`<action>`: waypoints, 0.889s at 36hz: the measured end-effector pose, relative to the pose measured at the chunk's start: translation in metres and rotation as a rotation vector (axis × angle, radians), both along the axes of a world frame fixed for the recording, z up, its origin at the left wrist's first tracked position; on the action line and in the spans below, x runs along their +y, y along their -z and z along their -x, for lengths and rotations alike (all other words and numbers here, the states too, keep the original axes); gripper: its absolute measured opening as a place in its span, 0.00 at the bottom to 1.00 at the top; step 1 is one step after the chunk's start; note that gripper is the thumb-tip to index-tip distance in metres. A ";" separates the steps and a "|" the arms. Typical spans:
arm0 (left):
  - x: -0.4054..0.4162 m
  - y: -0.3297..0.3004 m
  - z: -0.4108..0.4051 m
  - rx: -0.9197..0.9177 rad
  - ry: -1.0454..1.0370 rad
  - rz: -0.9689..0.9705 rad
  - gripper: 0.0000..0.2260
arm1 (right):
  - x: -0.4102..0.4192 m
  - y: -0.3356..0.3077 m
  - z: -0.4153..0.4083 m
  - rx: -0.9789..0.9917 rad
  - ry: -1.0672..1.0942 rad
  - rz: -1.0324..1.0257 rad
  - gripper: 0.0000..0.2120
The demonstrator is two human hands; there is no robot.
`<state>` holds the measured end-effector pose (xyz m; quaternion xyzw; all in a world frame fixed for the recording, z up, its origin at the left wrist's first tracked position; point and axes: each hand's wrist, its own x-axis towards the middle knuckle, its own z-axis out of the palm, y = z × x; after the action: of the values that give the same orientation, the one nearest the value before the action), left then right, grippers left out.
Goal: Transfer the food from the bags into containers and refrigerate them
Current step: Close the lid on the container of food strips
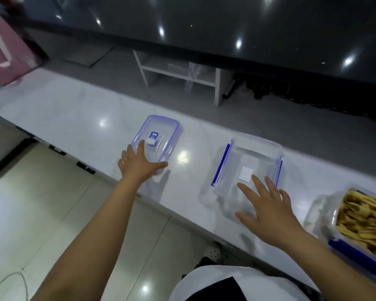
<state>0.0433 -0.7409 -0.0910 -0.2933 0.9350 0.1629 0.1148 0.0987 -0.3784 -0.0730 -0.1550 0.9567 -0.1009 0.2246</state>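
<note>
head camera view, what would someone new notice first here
Two bare arms reach over a white counter: the left hand rests on a clear lid with a blue rim, and the right hand spreads open over an empty clear container with blue clips. At far right, another container holds yellow food strips.

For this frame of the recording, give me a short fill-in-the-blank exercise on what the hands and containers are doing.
1. The left hand rests on the clear plastic lid with the ____ seal rim.
2. The right hand hovers with spread fingers over the clear rectangular container with blue clips, which holds ____ food.
3. The clear container at the right edge is filled with ____ food strips.
4. The pink paper bag stands at the far ____ of the white counter.

Missing words: blue; no; yellow; left
</note>
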 end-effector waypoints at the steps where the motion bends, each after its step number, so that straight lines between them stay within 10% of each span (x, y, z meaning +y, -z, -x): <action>1: -0.005 0.004 0.005 -0.011 -0.004 -0.010 0.54 | 0.000 0.004 0.001 0.005 0.013 -0.015 0.34; 22: 0.001 -0.017 0.028 0.076 0.012 -0.009 0.55 | 0.001 0.004 0.005 0.128 0.207 0.123 0.37; 32: 0.202 -0.087 -0.035 0.485 0.425 -0.317 0.52 | 0.060 -0.089 0.000 -0.111 0.799 1.435 0.31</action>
<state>0.0781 -0.5390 -0.0039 -0.0235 0.9383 0.3432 -0.0351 0.0988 -0.3181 0.0159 0.0964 0.6301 -0.7678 0.0648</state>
